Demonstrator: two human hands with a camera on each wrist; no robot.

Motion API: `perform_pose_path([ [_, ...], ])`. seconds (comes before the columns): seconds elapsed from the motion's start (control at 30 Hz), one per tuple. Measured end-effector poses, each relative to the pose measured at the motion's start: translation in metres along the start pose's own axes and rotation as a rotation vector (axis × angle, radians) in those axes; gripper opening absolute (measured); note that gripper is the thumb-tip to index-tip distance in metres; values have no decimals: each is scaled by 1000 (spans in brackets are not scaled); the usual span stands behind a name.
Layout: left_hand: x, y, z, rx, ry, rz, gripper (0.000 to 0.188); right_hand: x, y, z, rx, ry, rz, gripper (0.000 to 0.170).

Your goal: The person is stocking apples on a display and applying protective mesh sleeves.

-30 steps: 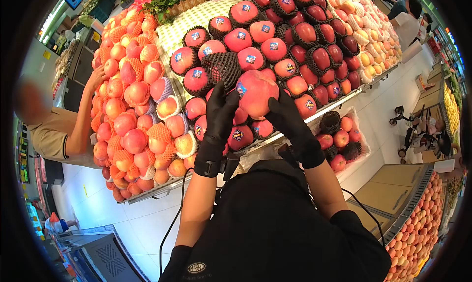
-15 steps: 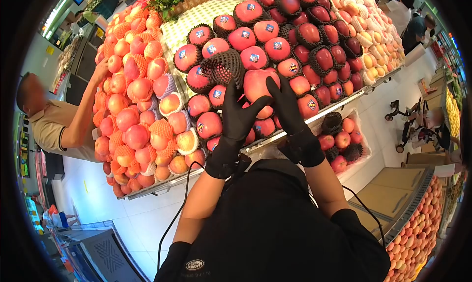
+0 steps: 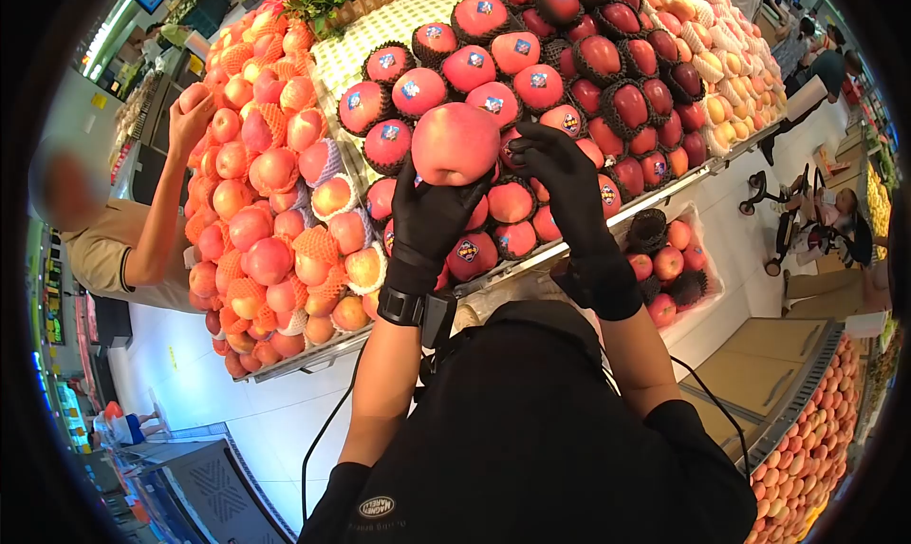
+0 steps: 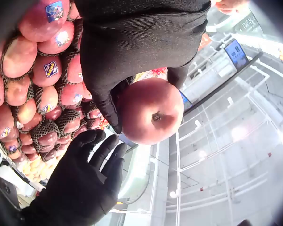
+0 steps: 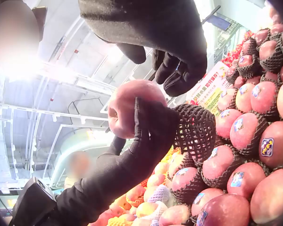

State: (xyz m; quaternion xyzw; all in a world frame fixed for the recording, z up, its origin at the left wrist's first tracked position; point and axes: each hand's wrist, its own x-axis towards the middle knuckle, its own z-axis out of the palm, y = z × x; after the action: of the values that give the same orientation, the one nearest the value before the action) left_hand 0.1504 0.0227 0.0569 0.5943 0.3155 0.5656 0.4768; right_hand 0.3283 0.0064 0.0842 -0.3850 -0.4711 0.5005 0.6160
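A large red apple [image 3: 455, 143] rests in my black-gloved left hand [image 3: 424, 223], above the apple display and close to my body. The left wrist view shows the hollow at one end of the apple [image 4: 151, 110], with gloved fingers around its side. My right hand [image 3: 567, 178], also gloved in black, hovers just right of the apple with loosely bent fingers and nothing in them. A black foam net sleeve [image 5: 194, 134] appears beside the left hand in the right wrist view. Stickered apples [image 3: 418, 90], many in black nets, lie under both hands.
Apples in orange and white nets [image 3: 270, 259] are heaped on the left, where another person [image 3: 142, 250] holds an apple. Pale fruit in white nets [image 3: 721, 79] lies at far right. Below the metal display edge [image 3: 655, 200] sits a box of apples [image 3: 712, 273].
Both hands held the apple at first. The right hand has since drawn away to the right, while the left carries the apple leftward, turned so its sticker is out of sight.
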Motion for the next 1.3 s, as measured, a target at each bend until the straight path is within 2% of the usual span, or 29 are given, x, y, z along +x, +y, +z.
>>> perform_pose_path([
  [0.1,0,-5,-3,152,-5,3,51,0,8,-2,-26,-16,-19,30],
  [0.27,-1,-3,-11,-360,-70,-190,53,3,11,0,11,-30,56,26],
  [0.43,3,-5,-14,-583,-130,-268,54,2,9,3,1,-40,69,24],
  [0.83,-4,-23,-18,-579,-40,-301,50,0,-4,1,-91,-109,126,26],
  [0.87,-4,-24,-19,-525,-21,-284,49,-2,-2,4,-107,-79,108,26],
  [0.93,-3,-15,-18,-201,-24,-222,51,-2,2,8,-144,-51,73,30],
  [0.97,-5,-10,-18,429,-99,-76,52,-1,3,9,-165,-52,56,34],
  [1.03,-7,6,-17,868,-163,-23,55,1,3,13,-218,-38,45,42],
  [1.13,-6,15,-12,251,-133,-237,63,1,0,19,-302,1,68,53],
  [1.23,-8,-4,-17,-337,-75,-293,68,-1,-3,24,-373,1,75,61],
  [1.3,-7,-3,-24,-581,-23,-330,73,-2,-9,28,-444,-38,42,66],
])
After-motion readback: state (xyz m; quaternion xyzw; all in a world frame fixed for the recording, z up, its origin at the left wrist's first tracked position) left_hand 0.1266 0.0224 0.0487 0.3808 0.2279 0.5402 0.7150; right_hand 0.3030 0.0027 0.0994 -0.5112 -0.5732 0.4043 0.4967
